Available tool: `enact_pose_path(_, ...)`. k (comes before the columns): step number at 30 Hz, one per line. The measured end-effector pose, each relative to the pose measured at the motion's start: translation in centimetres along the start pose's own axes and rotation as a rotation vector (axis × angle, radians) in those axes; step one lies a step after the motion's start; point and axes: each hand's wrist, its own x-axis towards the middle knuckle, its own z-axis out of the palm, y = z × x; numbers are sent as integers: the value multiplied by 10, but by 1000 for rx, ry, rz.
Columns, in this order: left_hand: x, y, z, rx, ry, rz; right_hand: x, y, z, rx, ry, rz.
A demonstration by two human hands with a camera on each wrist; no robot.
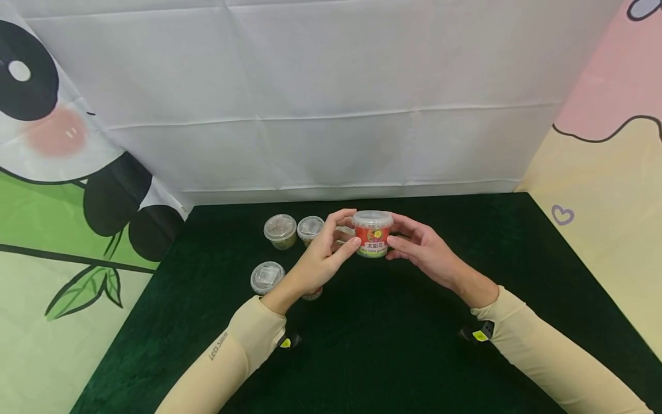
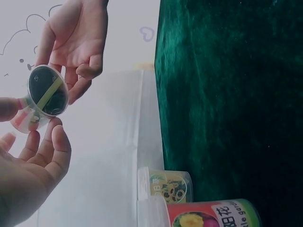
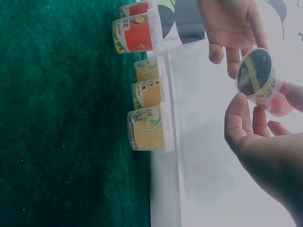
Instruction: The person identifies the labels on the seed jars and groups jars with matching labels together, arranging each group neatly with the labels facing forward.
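1. Held cup [image 1: 372, 234]: red label w/ yellow-green fruit print, white strip w/ dark characters, green base band, clear lid; underside dark w/ yellow-green stripe.
2. Table cloth [image 1: 393, 345]: dark green velvet, plain.
3. Backdrop [image 1: 331, 103]: white, creased; panda print at left, black/white, pink cheek, green bamboo leaf.
4. Right panel [image 1: 610, 190]: pink over cream, black wavy line, purple heart.
5. Sleeves [image 1: 543, 351]: beige.
6. 3 side cups [image 3: 150, 126]: orange-yellow labels, green edge.

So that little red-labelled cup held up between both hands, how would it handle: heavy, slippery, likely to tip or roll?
The red-labelled cup is probably light: fingertips of the left hand and right hand alone carry it. Its clear plastic wall and lid look smooth, so maybe slippery. It looks squat, like the cups standing on the green cloth, so it should stand steady, but could roll on its side.
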Motion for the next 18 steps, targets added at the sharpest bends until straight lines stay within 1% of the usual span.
enact_pose_path(6,-3,1,-6,10,-28,-20,2,1,2,-14,-9,-3)
enact_pose_path(13,-7,-1,-20,52,-66,-14,6,5,5,-118,-5,-13)
enact_pose_path(18,-9,0,-27,80,-97,-17,8,8,8,-156,-24,-24)
